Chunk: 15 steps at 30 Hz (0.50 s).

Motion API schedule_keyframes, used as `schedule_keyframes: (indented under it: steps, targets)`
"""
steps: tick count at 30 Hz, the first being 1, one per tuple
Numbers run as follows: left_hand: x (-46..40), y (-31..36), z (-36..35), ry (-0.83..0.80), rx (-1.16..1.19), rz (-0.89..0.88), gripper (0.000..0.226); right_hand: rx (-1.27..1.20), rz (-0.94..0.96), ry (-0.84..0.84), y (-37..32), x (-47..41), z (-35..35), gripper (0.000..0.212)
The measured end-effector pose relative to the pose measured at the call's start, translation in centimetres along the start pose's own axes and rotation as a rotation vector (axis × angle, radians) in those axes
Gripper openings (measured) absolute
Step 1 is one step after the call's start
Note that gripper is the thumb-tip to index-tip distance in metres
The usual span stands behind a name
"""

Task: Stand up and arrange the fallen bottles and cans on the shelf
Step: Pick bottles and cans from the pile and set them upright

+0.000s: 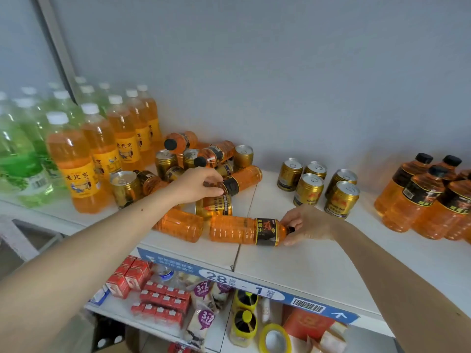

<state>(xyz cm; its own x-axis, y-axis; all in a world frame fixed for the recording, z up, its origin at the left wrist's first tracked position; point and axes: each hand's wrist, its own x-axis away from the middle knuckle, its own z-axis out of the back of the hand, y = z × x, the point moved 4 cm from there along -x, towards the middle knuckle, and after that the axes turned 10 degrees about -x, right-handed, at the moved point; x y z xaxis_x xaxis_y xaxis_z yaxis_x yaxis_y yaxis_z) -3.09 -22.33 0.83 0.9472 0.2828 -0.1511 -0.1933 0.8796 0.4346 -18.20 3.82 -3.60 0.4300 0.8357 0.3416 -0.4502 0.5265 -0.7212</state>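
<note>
A heap of fallen orange bottles and gold cans lies on the white shelf (300, 261). My right hand (309, 224) grips the black-capped neck of a lying orange bottle (234, 230) at the shelf front. My left hand (197, 186) pinches the neck end of another lying orange bottle (246, 178) in the heap. A third lying bottle (178, 224) rests left of the front one, and a gold can on its side (214, 206) lies between them. More bottles (216, 152) and cans (165, 160) are piled behind. Several gold cans (341, 197) stand upright to the right.
Upright black-capped orange bottles (418, 200) stand at the far right. Tall white-capped orange bottles (76, 164) and green bottles (17, 154) stand at the left. A blue price strip (244, 281) runs along the shelf edge; the lower shelf holds red cartons (163, 301) and tape (274, 338).
</note>
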Motion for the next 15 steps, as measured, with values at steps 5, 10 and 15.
schedule_keyframes:
  steps: [5,10,15]
  targets:
    - [0.7,-1.6,1.5,0.133,-0.03,0.044,0.036,-0.063,-0.017,0.05,-1.2,0.4,0.6,0.046]
    - [-0.5,-3.0,2.4,0.279,-0.145,0.169,0.055,-0.135,0.081,0.105,-4.0,0.9,2.1,0.035]
    - [-3.1,-3.7,1.9,0.196,-0.199,0.255,0.066,-0.177,0.19,0.174,-6.7,0.9,3.3,0.016]
